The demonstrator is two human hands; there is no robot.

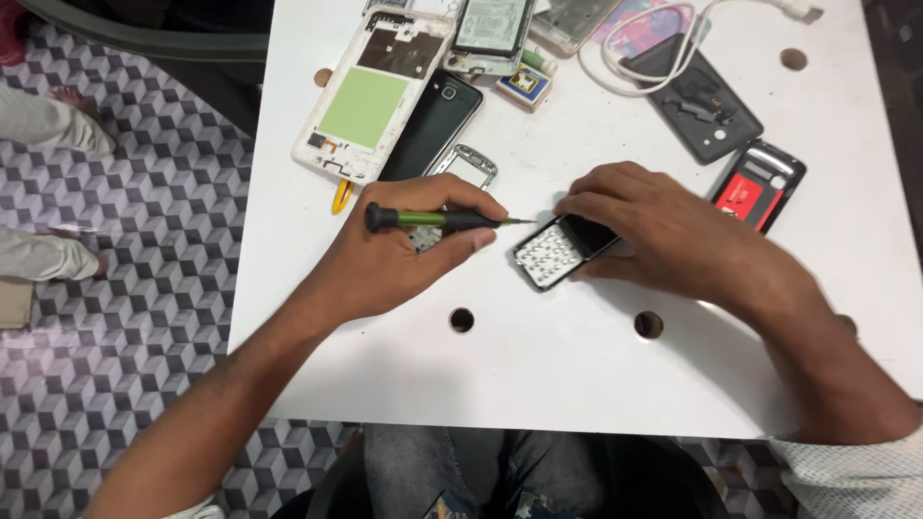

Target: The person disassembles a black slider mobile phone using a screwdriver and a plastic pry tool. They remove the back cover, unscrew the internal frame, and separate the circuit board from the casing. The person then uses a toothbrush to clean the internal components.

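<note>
A green-handled screwdriver (437, 218) is gripped in the left hand (404, 255), fingers wrapped snug around the shaft, black cap end pointing left and the metal tip pointing right. The tip is stopped just short of a small keypad phone (562, 250), which is lying tilted on the white table (538, 375) near the middle. The phone is pinned down by the right hand (663, 231), fingers curled over its upper end so only the pale keypad half is seen; the grip is more of a press-and-hold than a full grasp.

Loads of phone bits are scattered across the far side of the table. A white phone frame (370, 96) with a green patch is laid at the upper left, with a black smartphone (433, 120) right beside it and a small silver bezel (466, 165) just below that. A yellow pick (341, 195) is tucked at the frame's bottom edge. Further right, a black back cover (702, 101) is draped with a white cable (663, 48), and a black phone with a red battery (755, 187) is parked just past the right hand. Round holes (461, 320) are cut into the tabletop. Patterned floor (135, 240) is seen off to the left.
</note>
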